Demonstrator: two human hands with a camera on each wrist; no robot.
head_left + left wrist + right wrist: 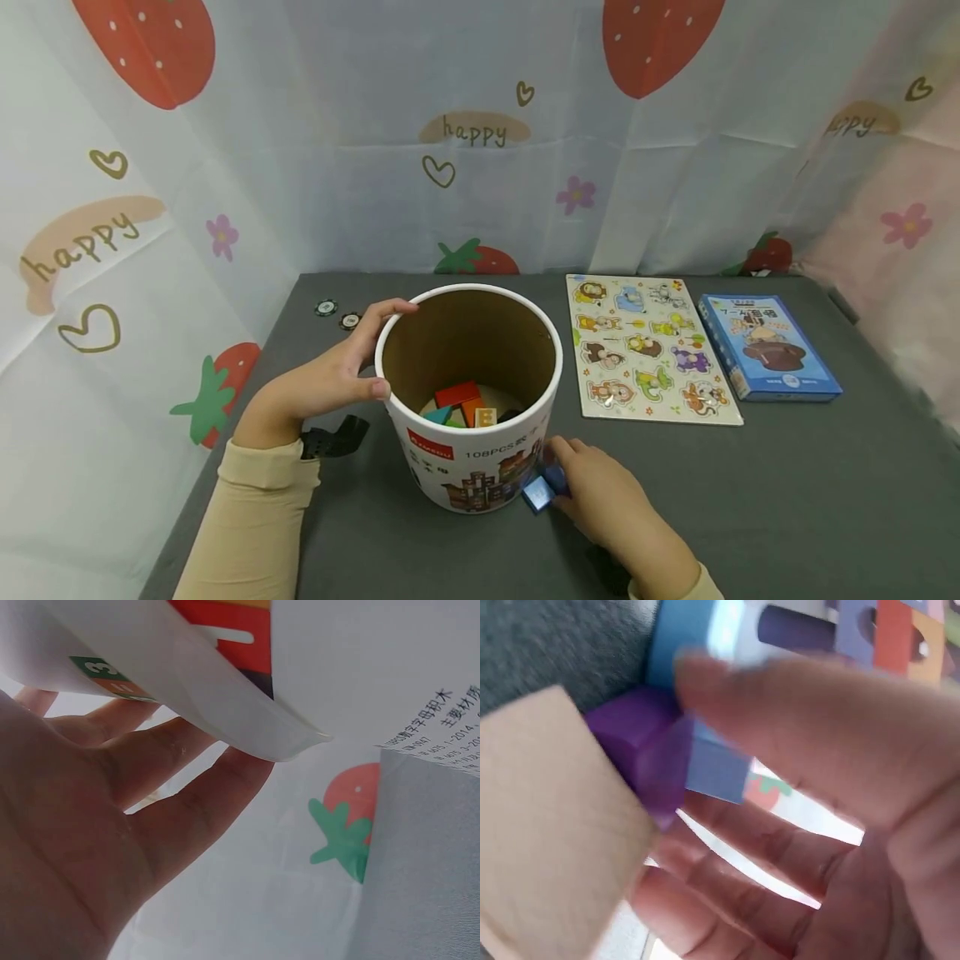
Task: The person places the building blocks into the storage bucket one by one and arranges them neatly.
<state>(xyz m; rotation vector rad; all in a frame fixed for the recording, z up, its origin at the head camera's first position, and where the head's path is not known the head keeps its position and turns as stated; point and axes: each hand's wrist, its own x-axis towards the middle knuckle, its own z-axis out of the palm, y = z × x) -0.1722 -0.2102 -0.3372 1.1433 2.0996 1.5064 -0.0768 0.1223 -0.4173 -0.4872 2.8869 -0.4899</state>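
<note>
A white printed bucket [431, 454] stands in the middle of the grey table in the head view. My left hand [330, 379] grips its left side, thumb and fingertips at the rim. The left wrist view shows those fingers against the outer wall. Inside lie several blocks, among them a red block [456, 394] and a yellowish letter block [485, 417]. At the bucket's lower right, my right hand [603, 492] holds a blue block [538, 494] near the tabletop. In the right wrist view a purple block [641, 739] and a plain wooden block [555, 817] show beside its fingers.
To the right of the bucket lies a puzzle board [652, 350] with animal pictures. Beyond it is a flat blue box [772, 350]. Two poker chips [326, 308] lie behind my left hand. A patterned white curtain [480, 208] hangs along the table's back edge.
</note>
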